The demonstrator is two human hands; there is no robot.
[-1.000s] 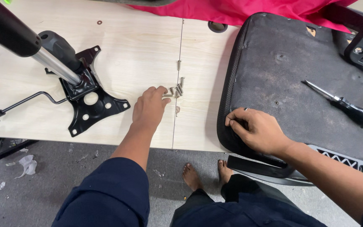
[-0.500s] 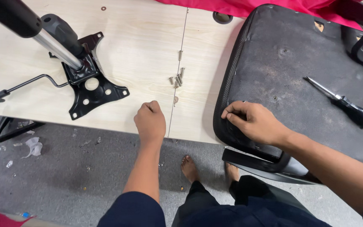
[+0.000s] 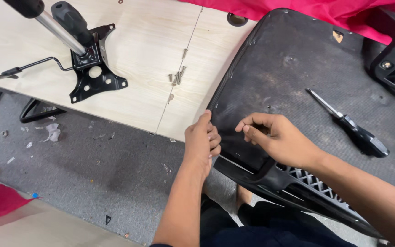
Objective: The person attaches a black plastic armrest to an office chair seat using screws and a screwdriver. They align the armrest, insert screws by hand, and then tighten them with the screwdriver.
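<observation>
**Both hands at near edge of upturned seat pan**

Left hand (image 3: 202,142) curled narrow against left-front rim of black seat base (image 3: 298,77), fingers (image 3: 213,137) folded, thumb side up along the edge; touching rim, maybe gripping it, but can't tell if anything small sits inside the fist. Right hand (image 3: 282,139) resting on seat underside just beside it, thumb and forefinger pinched nearly closed, tips pointing left toward left hand; whether a screw sits in that pinch – too small to tell. Hands near each other, not touching.

Seat base lying upside down, half on table, near edge overhanging toward body, mesh-pattern plastic part (image 3: 316,187) below it. Long edge under left hand running diagonally, up-right to down-left.

Screwdriver (image 3: 350,126) w/ black handle lying on seat underside, right of right hand, shaft tip up-left, handle down-right; right hand clearly nearer to it than left.

Loose screws (image 3: 177,77) in a small cluster on wooden table (image 3: 138,45), up and left of left hand, well apart from the grip; left hand the nearer one. Long axes of screws mostly pointing away from body.

Further left: black metal mounting plate (image 3: 92,80) w/ gas cylinder (image 3: 58,29) and lever rod, standing on table. Red cloth (image 3: 298,7) along top. Grey floor (image 3: 92,164) below w/ scraps.
</observation>
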